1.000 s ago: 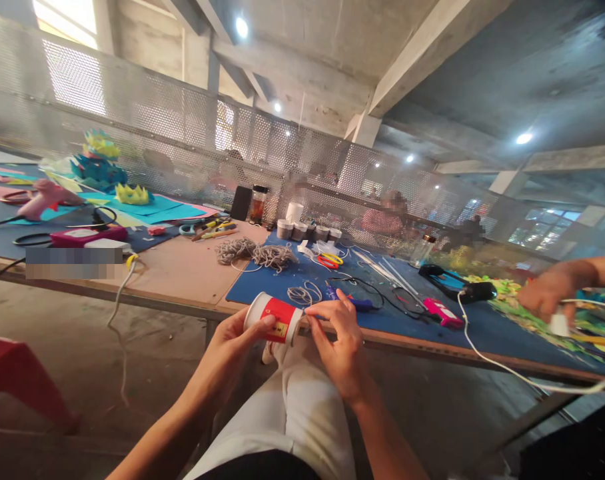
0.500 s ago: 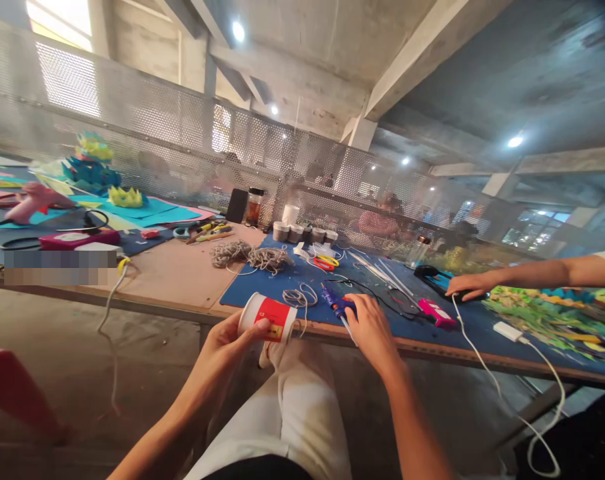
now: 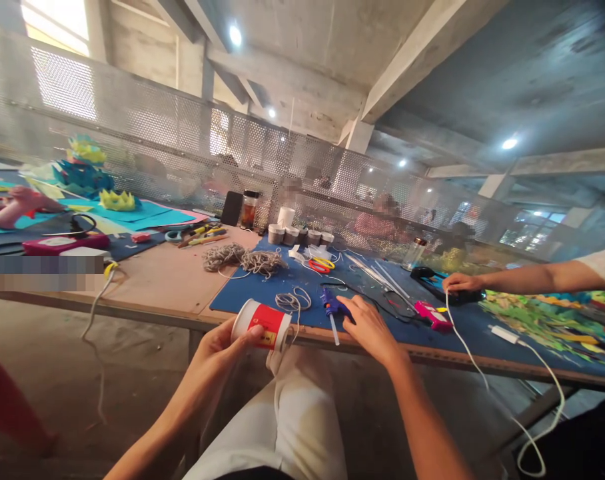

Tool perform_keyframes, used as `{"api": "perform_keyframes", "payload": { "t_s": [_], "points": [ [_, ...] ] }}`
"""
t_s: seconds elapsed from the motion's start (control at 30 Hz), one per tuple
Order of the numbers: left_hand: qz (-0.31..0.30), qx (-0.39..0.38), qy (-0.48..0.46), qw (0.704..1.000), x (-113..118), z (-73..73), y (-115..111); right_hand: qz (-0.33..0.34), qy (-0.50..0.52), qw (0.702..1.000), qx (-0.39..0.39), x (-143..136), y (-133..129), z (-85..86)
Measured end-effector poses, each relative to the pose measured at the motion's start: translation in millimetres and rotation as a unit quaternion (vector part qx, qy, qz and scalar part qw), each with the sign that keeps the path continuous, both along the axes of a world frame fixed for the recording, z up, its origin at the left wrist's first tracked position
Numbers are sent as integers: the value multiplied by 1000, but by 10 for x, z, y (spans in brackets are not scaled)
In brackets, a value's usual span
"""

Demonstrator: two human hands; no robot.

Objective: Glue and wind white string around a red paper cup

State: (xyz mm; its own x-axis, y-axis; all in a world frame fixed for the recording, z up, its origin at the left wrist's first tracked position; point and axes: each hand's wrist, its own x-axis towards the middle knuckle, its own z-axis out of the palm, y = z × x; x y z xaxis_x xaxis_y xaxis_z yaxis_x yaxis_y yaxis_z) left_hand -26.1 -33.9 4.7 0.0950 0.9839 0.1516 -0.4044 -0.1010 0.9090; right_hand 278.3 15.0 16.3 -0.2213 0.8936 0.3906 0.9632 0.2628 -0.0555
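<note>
My left hand is closed round a red and white paper cup, tilted on its side just in front of the table edge. A thin pale cord lies coiled on the blue mat beyond the cup, its end hanging down by the cup's right end. A blue hot glue gun lies at the mat's front edge, a clear glue stick poking out toward me. My right hand is at the gun's right side with its fingers apart, the fingertips close to the handle; whether they touch it I cannot tell.
Orange-yellow scissors, cord bundles and several small tubs stand or lie farther back. A pink device is to the right. A co-worker's hand rests on a black object beside green paper scraps.
My right hand has loosened from the glue gun, which now lies on the mat with its glue stick turned toward me. The cup has shifted slightly left and down in view.
</note>
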Motion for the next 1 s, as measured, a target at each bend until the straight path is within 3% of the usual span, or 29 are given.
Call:
{"api": "perform_keyframes", "payload": {
  "t_s": [0.17, 0.3, 0.5, 0.7, 0.9, 1.0],
  "points": [
    [12, -3, -11, 1000, 74, -2, -15, 70, 210, 973, 57, 14, -246, -125],
    [10, -5, -19, 1000, 113, 20, -22, 45, 338, 934, 102, -127, -393, -218],
    [30, -3, -8, 1000, 98, 39, -16, 54, 522, 850, 45, -431, -530, -310],
    [21, -6, -4, 1000, 58, -53, 24, 93, 570, 817, -6, -640, -665, -360],
    [38, 7, -29, 999, 107, 41, -68, 125, 563, 817, -23, -710, -841, -322],
    [31, 29, -31, 999, 106, 78, -94, 141, 538, 831, -21, -725, -951, -251]
  ]
}}
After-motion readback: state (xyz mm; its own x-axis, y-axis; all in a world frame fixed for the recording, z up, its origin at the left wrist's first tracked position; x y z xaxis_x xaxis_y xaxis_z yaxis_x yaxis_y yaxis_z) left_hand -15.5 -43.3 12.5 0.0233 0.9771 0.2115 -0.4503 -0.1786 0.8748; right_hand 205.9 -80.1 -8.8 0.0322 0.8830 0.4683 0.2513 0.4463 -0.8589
